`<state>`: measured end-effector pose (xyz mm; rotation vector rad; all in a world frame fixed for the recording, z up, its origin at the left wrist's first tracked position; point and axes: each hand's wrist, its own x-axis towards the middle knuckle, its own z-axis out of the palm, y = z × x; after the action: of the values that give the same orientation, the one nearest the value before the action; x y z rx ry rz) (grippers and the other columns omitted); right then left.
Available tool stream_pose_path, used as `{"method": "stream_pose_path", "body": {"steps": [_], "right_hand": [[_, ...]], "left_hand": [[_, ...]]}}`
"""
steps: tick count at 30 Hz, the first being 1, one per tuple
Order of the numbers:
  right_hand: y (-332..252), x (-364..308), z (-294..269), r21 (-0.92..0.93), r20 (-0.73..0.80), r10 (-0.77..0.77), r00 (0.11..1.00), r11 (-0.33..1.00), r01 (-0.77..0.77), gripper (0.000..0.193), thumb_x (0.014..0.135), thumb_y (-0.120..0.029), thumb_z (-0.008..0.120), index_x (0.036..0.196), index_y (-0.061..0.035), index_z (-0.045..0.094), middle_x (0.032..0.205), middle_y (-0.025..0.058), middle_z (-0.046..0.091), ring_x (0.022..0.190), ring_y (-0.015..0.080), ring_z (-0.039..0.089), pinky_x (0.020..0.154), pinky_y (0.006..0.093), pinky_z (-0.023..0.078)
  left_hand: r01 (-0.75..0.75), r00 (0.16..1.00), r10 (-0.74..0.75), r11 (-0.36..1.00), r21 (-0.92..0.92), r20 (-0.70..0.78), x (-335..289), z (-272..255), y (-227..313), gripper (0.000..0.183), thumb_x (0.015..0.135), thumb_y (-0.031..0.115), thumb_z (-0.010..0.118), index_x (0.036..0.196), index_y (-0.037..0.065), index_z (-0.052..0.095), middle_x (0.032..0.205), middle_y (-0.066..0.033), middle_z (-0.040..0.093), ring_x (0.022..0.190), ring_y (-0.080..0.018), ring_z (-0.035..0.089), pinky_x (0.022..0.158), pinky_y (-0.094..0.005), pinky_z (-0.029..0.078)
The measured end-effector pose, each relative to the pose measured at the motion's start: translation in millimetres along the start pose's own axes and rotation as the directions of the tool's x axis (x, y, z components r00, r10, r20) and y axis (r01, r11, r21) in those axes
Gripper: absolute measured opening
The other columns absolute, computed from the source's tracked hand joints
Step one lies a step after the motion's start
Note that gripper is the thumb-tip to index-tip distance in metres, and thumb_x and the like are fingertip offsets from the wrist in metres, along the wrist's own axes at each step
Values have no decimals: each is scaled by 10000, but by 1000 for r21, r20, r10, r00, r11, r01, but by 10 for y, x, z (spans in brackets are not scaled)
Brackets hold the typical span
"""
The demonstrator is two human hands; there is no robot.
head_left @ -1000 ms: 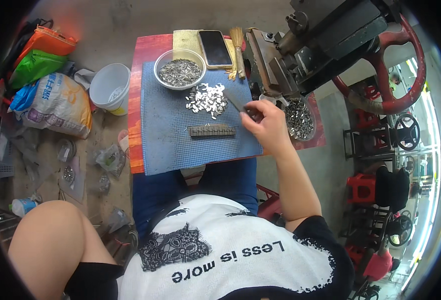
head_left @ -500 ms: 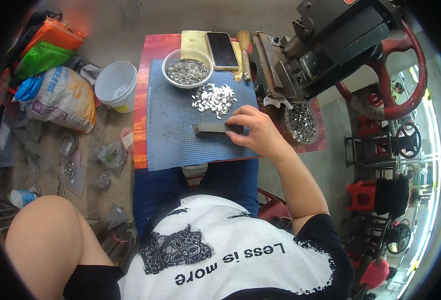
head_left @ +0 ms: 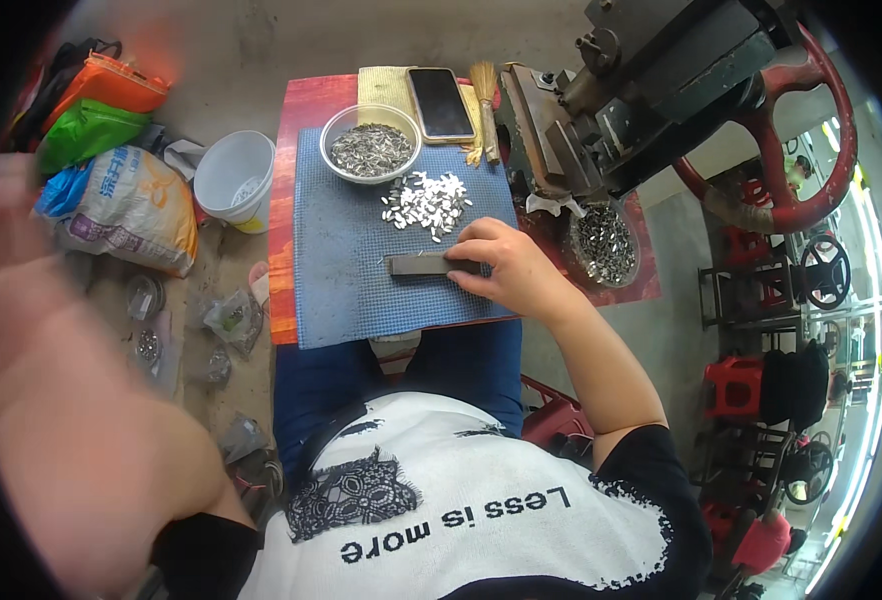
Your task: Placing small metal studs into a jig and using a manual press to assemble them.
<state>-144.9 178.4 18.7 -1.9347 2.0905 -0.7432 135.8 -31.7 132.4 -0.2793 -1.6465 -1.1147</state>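
My right hand (head_left: 513, 266) is closed around the right end of a dark grey rectangular bar (head_left: 418, 265), which lies on a blue ribbed mat (head_left: 346, 290). Thumb and fingers grip it from opposite sides. Just beyond the bar is a loose pile of small silvery-white metal pieces (head_left: 429, 202). Behind that pile stands a clear plastic bowl (head_left: 331, 165) with many small, darker metal pieces in it. My left hand (head_left: 11, 215) is raised close at the far left, smeared by motion, so its fingers cannot be made out.
A phone (head_left: 441, 105) and a small straw brush (head_left: 486, 105) lie at the table's back. On the right stands a hand press (head_left: 661, 100) with a red wheel, a bowl of shiny parts (head_left: 604, 245) below it. A white bucket (head_left: 233, 170) and sacks (head_left: 136, 210) stand left.
My left forearm has swung into view at the far left, covering part of the floor and bags. The right hand stays on the bar, which has tilted slightly.
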Motion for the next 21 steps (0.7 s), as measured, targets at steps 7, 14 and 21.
{"method": "stream_pose_path", "body": {"steps": [7,14,21], "right_hand": [[61,-30,-156,173,18,158,987,972,-158,337,824,-117,790,1125,-23,671,980,110,657,862,232,645,782,342,530],[90,-129,-89,234,71,150,986,959,-162,319,817,-72,780,1107,-8,663,994,121,631,868,261,644,794,351,532],[11,-146,-28,236,86,94,992,965,-112,291,813,-55,765,1077,-17,648,1025,127,597,914,318,633,794,386,531]], "left_hand": [[600,689,-725,576,555,7,-930,969,-885,269,847,178,772,1038,-6,729,884,-124,669,789,-240,629,708,-338,501],[579,629,-774,534,616,80,-1010,1121,-1038,286,801,212,794,952,-18,719,864,-142,671,848,-332,642,766,-422,505],[471,658,-738,557,684,148,-1036,1124,-962,221,780,94,781,936,3,654,839,-140,659,816,-327,617,748,-433,489]]}}
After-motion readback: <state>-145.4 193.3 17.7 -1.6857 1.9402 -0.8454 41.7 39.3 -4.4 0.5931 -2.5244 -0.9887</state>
